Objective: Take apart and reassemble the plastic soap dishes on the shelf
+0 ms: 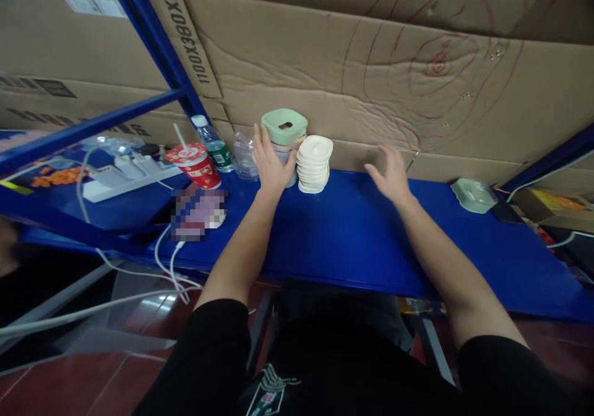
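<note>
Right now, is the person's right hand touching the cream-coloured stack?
Apart: the head view shows blue tabletop and cardboard between the right hand and the cream-coloured stack.

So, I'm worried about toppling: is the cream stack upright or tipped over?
Upright: the cream stack stands on the blue table, its pieces layered one above another.
</note>
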{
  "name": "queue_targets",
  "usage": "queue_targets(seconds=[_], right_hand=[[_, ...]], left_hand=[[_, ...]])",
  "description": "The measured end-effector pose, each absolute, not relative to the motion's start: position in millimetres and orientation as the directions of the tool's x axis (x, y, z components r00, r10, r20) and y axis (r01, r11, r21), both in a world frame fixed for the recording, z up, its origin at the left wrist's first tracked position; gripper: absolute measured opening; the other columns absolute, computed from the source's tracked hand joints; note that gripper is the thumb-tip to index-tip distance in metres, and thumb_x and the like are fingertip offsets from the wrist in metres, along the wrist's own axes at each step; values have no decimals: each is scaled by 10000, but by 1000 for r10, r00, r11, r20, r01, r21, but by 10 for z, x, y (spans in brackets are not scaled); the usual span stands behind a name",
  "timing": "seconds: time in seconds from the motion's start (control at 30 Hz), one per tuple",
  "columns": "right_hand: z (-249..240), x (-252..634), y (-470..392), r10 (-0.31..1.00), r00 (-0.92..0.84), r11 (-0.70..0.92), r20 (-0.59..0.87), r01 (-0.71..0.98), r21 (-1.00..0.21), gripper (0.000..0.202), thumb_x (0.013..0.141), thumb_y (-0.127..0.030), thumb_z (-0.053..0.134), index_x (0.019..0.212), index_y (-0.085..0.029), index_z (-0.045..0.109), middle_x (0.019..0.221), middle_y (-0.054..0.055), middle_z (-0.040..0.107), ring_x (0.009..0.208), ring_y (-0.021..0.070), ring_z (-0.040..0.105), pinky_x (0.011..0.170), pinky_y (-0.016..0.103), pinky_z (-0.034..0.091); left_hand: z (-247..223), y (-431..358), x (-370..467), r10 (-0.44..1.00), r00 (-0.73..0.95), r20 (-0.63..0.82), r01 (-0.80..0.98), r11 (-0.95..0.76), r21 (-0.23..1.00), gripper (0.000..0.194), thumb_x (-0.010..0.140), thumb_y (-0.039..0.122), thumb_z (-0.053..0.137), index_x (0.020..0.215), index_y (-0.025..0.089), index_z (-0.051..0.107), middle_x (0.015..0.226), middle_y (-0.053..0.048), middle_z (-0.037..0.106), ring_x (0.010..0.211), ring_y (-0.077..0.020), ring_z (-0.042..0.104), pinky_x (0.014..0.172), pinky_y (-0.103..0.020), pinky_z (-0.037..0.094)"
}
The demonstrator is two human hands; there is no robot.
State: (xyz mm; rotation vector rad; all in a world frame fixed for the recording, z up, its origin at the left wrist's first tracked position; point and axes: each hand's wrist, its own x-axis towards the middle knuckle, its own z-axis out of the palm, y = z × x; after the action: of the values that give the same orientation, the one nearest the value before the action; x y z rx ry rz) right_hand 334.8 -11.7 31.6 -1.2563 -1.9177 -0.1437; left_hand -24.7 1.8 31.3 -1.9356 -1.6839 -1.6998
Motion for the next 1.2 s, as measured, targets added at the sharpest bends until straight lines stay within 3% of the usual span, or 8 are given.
queue_targets(seconds=[0.2, 0.33, 0.43, 0.53, 0.67, 0.83, 0.97, 1.2], right_hand=[[-26, 5148, -510, 804, 384, -298, 453, 921, -252, 828, 980, -611, 517, 1567, -34, 426, 1603, 366, 456, 1546, 524, 343, 1185, 775, 314], [-183, 5507, -751, 837, 454, -450, 305, 889, -88, 860, 951, -595, 568, 1591, -40, 419, 1696, 344, 355, 1598, 535, 235, 1203, 804, 231], [-198, 5213, -943, 878, 325, -350, 351, 937, 9, 761, 968, -583, 552, 1514, -54, 521, 1587, 341, 487, 1479, 529, 415, 1197, 814, 181], [-178, 4723, -1089, 919, 13, -20, 394, 1000, 15, 723, 971, -631, 559, 1491, -130, 583, 1501, 275, 576, 1382, 497, 511, 1206, 816, 177], [-161, 4166, -1068, 879, -263, 379, 397, 891, -249, 717, 917, -681, 665, 1434, -185, 656, 1519, 236, 545, 1375, 446, 561, 1169, 645, 455], [-56, 3686, -825, 773, -521, 634, 362, 643, -429, 613, 866, -526, 776, 1412, -268, 674, 1499, 157, 581, 1400, 394, 594, 1187, 615, 491], [12, 3460, -764, 730, -505, 683, 460, 531, -501, 572, 868, -516, 792, 1385, -292, 692, 1445, 134, 649, 1366, 372, 630, 1169, 625, 506], [-95, 3406, -976, 810, -138, 582, 570, 316, -750, 745, 877, -873, 608, 1316, -277, 686, 1238, 140, 775, 1118, 365, 765, 962, 571, 632]], left_hand=[[482, -153, -144, 620, -211, 756, 696, -448, 561, 979, 972, 860, 420, 1578, 94, 498, 1762, -181, 323, 1690, -333, -101, 1289, -630, 144], [512, -241, 53, 569, -139, 810, 710, -513, 482, 842, 964, 770, 514, 1542, 157, 537, 1730, -171, 381, 1698, -356, -21, 1297, -639, 189], [404, -273, 301, 462, -42, 886, 716, -604, 349, 805, 903, 705, 643, 1526, 208, 531, 1668, -189, 464, 1641, -416, 271, 1305, -654, 231], [252, -351, 558, 415, 162, 895, 668, -714, 210, 658, 931, 598, 657, 1462, 218, 580, 1585, -183, 562, 1552, -411, 434, 1285, -643, 285], [107, -483, 732, 425, 430, 797, 565, -815, 130, 515, 993, 522, 608, 1397, 205, 648, 1494, -180, 638, 1452, -374, 552, 1226, -588, 399], [-9, -487, 672, 504, 645, 575, 511, -843, 165, 736, 943, 633, 705, 1480, 140, 611, 1543, -233, 586, 1440, -384, 560, 1206, -558, 448], [-75, -425, 632, 578, 697, 424, 545, -812, 210, 887, 896, 624, 784, 1578, 125, 513, 1616, -251, 519, 1517, -392, 496, 1245, -565, 416], [15, -512, 733, 485, 578, 656, 464, -857, 224, 353, 1109, 309, 503, 1378, 163, 678, 1355, -156, 740, 1292, -257, 698, 1109, -456, 557]])
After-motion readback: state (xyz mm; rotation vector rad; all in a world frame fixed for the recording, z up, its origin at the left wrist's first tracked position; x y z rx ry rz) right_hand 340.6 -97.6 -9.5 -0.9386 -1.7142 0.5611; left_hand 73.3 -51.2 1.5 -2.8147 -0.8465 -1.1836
